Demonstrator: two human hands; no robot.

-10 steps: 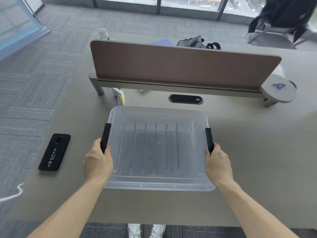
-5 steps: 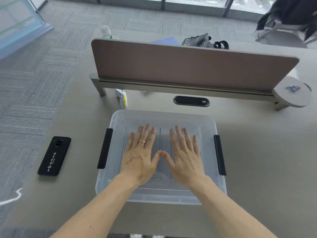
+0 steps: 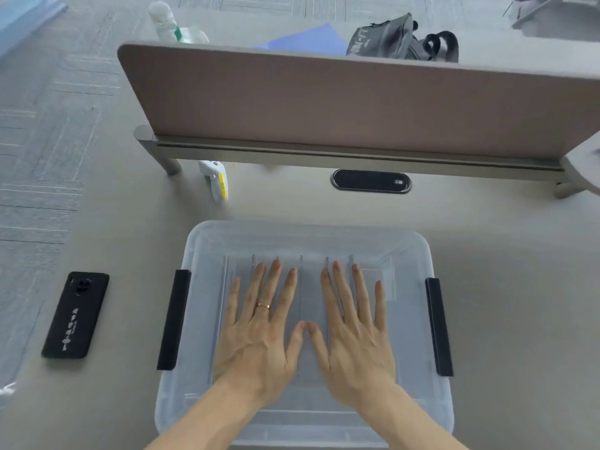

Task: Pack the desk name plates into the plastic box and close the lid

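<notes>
A clear plastic box point(image 3: 201, 401) sits on the grey desk in front of me with its translucent lid point(image 3: 305, 237) on top. Black latches run down its left side point(image 3: 174, 319) and right side point(image 3: 439, 326). My left hand point(image 3: 259, 332), with a ring on one finger, lies flat on the lid with fingers spread. My right hand point(image 3: 352, 332) lies flat beside it, thumbs nearly touching. Through the lid I see upright clear ridges that may be the name plates; I cannot tell them apart from the box ribs.
A black phone point(image 3: 76, 315) lies left of the box. A white and yellow device point(image 3: 216, 178) and an oval cable port point(image 3: 370, 181) lie beyond it, under a brown divider panel point(image 3: 357, 102). Behind the panel are a bottle point(image 3: 165, 22), a blue sheet point(image 3: 308, 39) and a grey bag point(image 3: 389, 39).
A second ago my hands were on the two side latches. They moved onto the lid and now rest flat there. My view has come closer to the box.
</notes>
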